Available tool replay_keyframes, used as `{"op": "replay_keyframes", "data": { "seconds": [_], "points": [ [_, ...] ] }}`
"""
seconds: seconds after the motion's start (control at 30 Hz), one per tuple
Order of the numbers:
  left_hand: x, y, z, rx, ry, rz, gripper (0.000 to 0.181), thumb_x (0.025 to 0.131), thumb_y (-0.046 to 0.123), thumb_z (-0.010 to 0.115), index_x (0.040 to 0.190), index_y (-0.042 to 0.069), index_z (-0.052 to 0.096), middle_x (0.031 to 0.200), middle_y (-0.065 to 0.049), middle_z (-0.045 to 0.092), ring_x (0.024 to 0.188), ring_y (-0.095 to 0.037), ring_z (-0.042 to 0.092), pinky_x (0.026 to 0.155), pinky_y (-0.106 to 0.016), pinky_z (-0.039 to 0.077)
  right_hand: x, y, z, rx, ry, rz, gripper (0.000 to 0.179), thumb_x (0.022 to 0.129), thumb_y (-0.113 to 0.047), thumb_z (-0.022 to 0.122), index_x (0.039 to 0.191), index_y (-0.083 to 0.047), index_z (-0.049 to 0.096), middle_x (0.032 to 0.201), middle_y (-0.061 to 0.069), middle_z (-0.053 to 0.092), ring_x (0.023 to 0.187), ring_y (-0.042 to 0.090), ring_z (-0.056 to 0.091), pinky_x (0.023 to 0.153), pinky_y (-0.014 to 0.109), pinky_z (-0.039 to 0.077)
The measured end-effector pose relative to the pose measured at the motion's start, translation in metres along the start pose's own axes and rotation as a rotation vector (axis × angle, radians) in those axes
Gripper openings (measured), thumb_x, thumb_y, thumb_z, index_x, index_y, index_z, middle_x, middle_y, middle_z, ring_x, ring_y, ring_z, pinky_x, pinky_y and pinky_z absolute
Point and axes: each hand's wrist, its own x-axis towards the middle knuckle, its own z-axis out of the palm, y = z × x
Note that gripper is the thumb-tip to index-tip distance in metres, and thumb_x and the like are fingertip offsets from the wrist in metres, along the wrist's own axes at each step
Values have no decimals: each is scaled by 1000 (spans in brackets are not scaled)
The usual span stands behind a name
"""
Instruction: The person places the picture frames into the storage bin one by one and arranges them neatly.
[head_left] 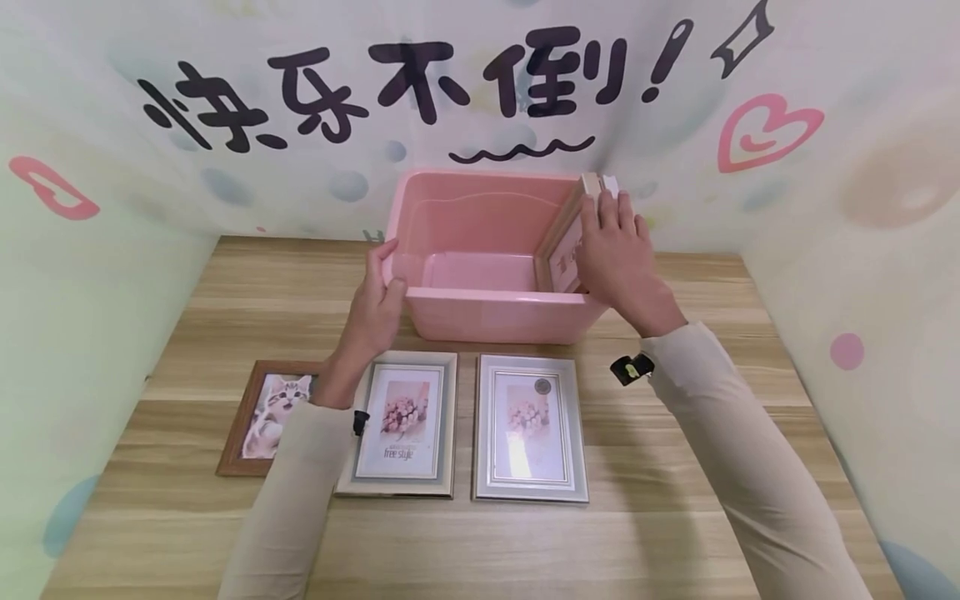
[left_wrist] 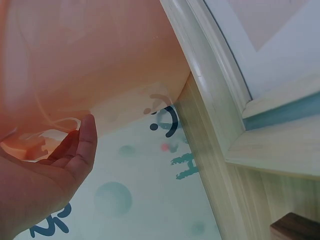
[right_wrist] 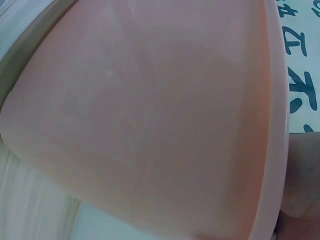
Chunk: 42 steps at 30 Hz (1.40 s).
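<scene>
A pink plastic bin stands at the back of the table. My left hand grips its left rim; in the left wrist view the fingers bend in under the rim. Inside, against the right wall, a light wood picture frame stands tilted, with the top of a white frame just behind it. Over their top edges lie the fingers of my right hand, the thumb hidden. The right wrist view shows the bin's wall, with part of that hand beyond the rim.
In front of the bin lie a brown frame with a kitten picture, partly under the left forearm, a cream frame and a silver frame. A printed wall rises directly behind the bin, and side walls flank the wooden table.
</scene>
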Motion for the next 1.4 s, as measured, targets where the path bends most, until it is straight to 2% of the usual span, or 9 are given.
{"op": "replay_keyframes", "data": {
  "seconds": [0.27, 0.47, 0.57, 0.73, 0.83, 1.03, 1.17, 1.33, 1.4],
  "points": [
    [0, -1, 1, 0, 2, 7, 55, 99, 22, 35, 153, 16, 24, 160, -16, 28, 131, -33, 44, 108, -57, 37, -8, 9, -3, 114, 18, -12, 72, 102, -30, 47, 158, -6, 10, 164, 23, 5, 150, 46, 2, 117, 64, 12],
    [1, 0, 1, -10, -6, 14, 55, 100, 22, 35, 153, 15, 24, 161, -15, 26, 133, -35, 43, 108, -57, 38, -24, 22, 0, 244, 176, -71, 65, 101, -30, 50, 154, -2, 25, 159, 28, 21, 146, 46, 19, 115, 63, 21],
    [1, 1, 0, -4, -7, 7, 55, 100, 22, 35, 153, 17, 23, 161, -15, 25, 133, -36, 43, 107, -57, 39, -33, 27, 4, 321, 250, -116, 62, 101, -29, 52, 153, -2, 30, 157, 26, 26, 145, 43, 22, 115, 60, 26],
    [1, 1, -1, 4, -5, -2, 54, 100, 22, 35, 153, 18, 23, 161, -15, 26, 133, -35, 43, 106, -57, 41, -49, 32, 15, 399, 410, -263, 52, 97, -16, 59, 144, 2, 45, 151, 23, 39, 140, 40, 33, 110, 58, 34],
    [1, 1, -1, 4, -6, -1, 54, 100, 21, 35, 153, 18, 23, 161, -16, 27, 133, -35, 44, 105, -57, 41, -58, 32, 22, 435, 504, -371, 48, 92, -7, 64, 137, 6, 52, 145, 24, 47, 135, 41, 40, 109, 56, 35],
    [1, 1, -1, -3, -7, 4, 54, 100, 20, 35, 153, 17, 23, 161, -15, 26, 134, -36, 43, 107, -58, 39, -73, 32, 38, 505, 613, -571, 40, 85, -1, 66, 123, 8, 61, 131, 24, 58, 123, 42, 50, 105, 51, 38],
    [2, 1, 0, 1, -4, 4, 55, 100, 22, 35, 153, 17, 24, 161, -15, 27, 131, -34, 44, 106, -57, 40, -84, 31, 49, 459, 657, -675, 32, 88, -10, 59, 113, 7, 66, 118, 23, 64, 111, 40, 56, 96, 50, 41],
    [1, 1, -1, 8, 4, -1, 55, 100, 24, 35, 153, 17, 24, 160, -16, 28, 124, -32, 46, 102, -57, 42, -93, 26, 66, 404, 745, -754, 23, 89, -13, 56, 94, 3, 72, 97, 15, 71, 91, 34, 63, 81, 46, 46],
    [1, 0, -1, 8, 3, -1, 55, 100, 25, 35, 153, 17, 24, 160, -16, 28, 124, -32, 46, 103, -57, 42, -96, 24, 74, 388, 729, -774, 22, 89, -13, 55, 93, 1, 73, 93, 12, 72, 89, 32, 65, 79, 45, 49]
  ]
}}
